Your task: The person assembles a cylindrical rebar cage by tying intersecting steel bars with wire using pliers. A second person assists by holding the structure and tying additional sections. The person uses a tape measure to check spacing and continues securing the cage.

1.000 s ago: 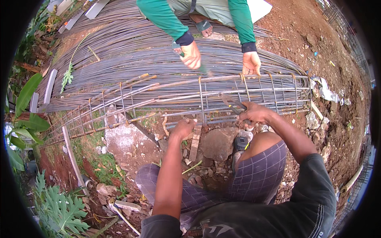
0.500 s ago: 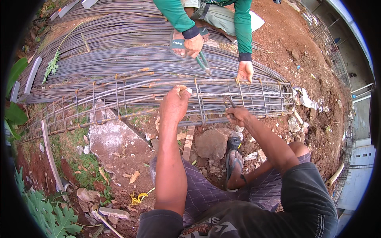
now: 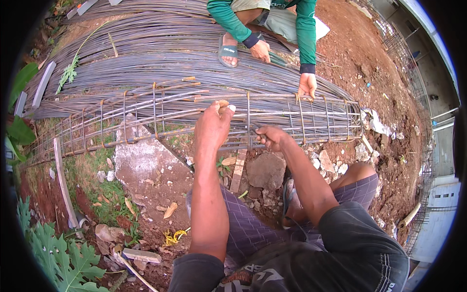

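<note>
A long rebar cage (image 3: 248, 117) of steel rods and square hoops spans the view in front of me. My left hand (image 3: 213, 124) is closed at its upper rods, thumb uppermost; what its fingers hold is hidden. Lower down and to the right, my right hand (image 3: 271, 138) is closed with its fingertips at the lower end of a hoop. Whatever is in that grip is too small to make out. Across from me, a co-worker's hand (image 3: 307, 85) touches the cage's top rod, while their other hand (image 3: 261, 50) holds a green-handled tool (image 3: 277, 60).
Beyond the cage lies a wide bed of loose rebar (image 3: 146, 61). Under and before it are a concrete slab (image 3: 146, 158), a large stone (image 3: 266, 170) and a wooden strip (image 3: 238, 170). A yellow strap (image 3: 175, 237) lies on the soil; leaves (image 3: 58, 260) rise at lower left.
My right hand has moved left along the lower rods to the hoop; the dark tool tip above it no longer shows. The co-worker's tool has swung away from the cage. The view has shifted slightly.
</note>
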Tool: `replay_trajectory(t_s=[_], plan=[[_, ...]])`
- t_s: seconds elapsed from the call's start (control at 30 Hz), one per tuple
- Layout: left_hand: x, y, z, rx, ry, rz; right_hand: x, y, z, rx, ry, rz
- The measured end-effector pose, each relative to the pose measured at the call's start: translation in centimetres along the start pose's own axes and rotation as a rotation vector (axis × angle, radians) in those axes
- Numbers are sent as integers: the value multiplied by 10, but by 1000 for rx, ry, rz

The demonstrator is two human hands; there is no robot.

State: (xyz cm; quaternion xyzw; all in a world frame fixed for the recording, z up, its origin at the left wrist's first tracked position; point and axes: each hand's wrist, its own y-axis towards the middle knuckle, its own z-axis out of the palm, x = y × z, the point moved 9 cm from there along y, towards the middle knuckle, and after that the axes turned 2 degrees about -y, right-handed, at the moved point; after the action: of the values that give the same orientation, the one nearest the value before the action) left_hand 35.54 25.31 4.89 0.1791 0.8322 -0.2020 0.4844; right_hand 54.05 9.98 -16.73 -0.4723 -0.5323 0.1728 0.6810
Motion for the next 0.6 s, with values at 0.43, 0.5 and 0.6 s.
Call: replay_trajectory(t_s=[0.43,0.5,0.6], plan=[[16,9,-13,-92,-36,30,11,-26,9,-61,199,-86],[23,13,-16,-107,-96,34,9,-30,-14,-309,305,-184],[23,14,-11,-96,-171,39,15,-44,21,-303,136,-257]])
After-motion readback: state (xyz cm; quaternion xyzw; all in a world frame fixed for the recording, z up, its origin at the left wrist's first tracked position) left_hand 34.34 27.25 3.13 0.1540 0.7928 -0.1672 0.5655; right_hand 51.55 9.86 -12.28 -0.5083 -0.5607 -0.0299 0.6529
